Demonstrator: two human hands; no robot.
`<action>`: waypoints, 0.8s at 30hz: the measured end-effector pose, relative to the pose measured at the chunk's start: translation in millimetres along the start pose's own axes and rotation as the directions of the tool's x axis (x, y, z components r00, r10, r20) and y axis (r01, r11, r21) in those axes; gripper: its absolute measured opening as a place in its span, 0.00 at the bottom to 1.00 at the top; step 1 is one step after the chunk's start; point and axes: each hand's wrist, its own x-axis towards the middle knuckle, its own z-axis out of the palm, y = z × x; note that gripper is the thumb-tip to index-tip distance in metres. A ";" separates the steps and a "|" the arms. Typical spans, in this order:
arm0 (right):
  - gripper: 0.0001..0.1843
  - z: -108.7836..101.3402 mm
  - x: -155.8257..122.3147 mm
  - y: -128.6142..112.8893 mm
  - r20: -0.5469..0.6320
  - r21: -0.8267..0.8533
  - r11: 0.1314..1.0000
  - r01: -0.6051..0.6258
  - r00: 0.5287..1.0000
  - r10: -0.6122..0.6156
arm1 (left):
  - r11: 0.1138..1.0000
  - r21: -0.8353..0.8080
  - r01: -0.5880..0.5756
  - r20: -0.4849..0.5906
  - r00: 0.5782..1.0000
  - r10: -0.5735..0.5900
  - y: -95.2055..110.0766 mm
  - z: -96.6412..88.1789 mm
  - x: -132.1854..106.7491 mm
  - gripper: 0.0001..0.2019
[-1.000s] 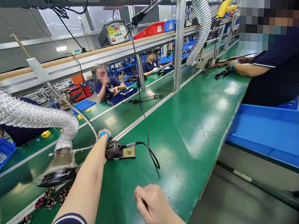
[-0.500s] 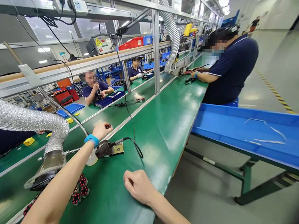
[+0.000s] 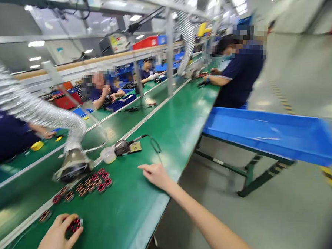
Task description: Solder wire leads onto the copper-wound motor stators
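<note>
My left hand [image 3: 58,232] is at the near left of the green bench [image 3: 140,197], its fingers closed on a small red and black coil part [image 3: 75,224]. My right hand [image 3: 155,174] rests on the bench farther right, fingers curled with the forefinger stretched toward the left and nothing in it. Between the hands lies a cluster of several red and black coil parts [image 3: 94,182]. Beyond them stand a small clear cup [image 3: 108,155] and a soldering iron holder [image 3: 127,147] with a black cable.
A silver fume hose with a funnel mouth [image 3: 72,164] hangs over the bench at left. A long blue tray [image 3: 268,133] stands on a frame to the right. One person sits at the far right of the bench, others work across the line.
My left hand has drawn back from beside the soldering iron holder to the near left edge with a coil part in it. My right hand's forefinger has stretched out. The view has swung.
</note>
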 end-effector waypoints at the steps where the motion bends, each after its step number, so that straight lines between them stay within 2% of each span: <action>1: 0.17 1.5 -5.6 -4.4 0.021 0.037 0.999 -0.010 1.000 0.009 | 0.999 -0.014 0.038 -0.007 0.999 -0.038 -4.3 -2.5 -16.4 0.14; 3: 0.18 10.2 -15.1 -15.8 0.075 0.114 0.993 -0.037 0.997 0.028 | 0.994 0.008 0.112 0.022 0.993 -0.113 -4.2 -9.7 -39.5 0.16; 6: 0.17 35.9 -23.1 -45.6 0.188 0.192 0.979 -0.064 0.982 0.028 | 0.978 0.029 0.206 0.030 0.978 -0.207 -4.4 -14.5 -51.4 0.17; 10: 0.17 77.5 -26.3 -112.2 0.405 0.307 0.952 0.015 0.903 -0.145 | 0.980 -0.026 0.199 -0.077 0.977 -0.200 -14.8 -6.0 -60.0 0.23; 12: 0.17 97.3 -23.9 -146.9 0.468 0.349 0.936 0.033 0.860 -0.205 | 0.984 -0.045 0.175 -0.135 0.974 -0.179 -19.0 0.6 -65.3 0.27; 14: 0.17 116.2 -19.4 -176.2 0.502 0.381 0.924 0.009 0.838 -0.215 | 0.986 -0.079 0.144 -0.155 0.976 -0.155 -22.1 6.6 -69.0 0.24; 17: 0.16 142.4 -14.0 -207.1 0.523 0.447 0.889 -0.100 0.835 -0.169 | 0.984 -0.154 0.088 -0.177 0.977 -0.115 -24.1 12.0 -71.5 0.17; 19: 0.19 156.8 -13.8 -219.1 0.555 0.522 0.819 -0.238 0.824 -0.114 | 0.978 -0.207 0.036 -0.245 0.966 -0.087 -22.3 12.3 -72.3 0.16; 22: 0.24 168.7 -17.4 -226.9 0.652 0.603 0.629 -0.490 0.758 -0.035 | 0.950 -0.308 -0.051 -0.353 0.934 -0.064 -14.8 10.0 -73.1 0.17; 24: 0.25 168.7 -19.8 -227.8 0.724 0.615 0.491 -0.617 0.689 -0.042 | 0.915 -0.390 -0.100 -0.361 0.931 -0.052 -8.7 8.9 -73.4 0.18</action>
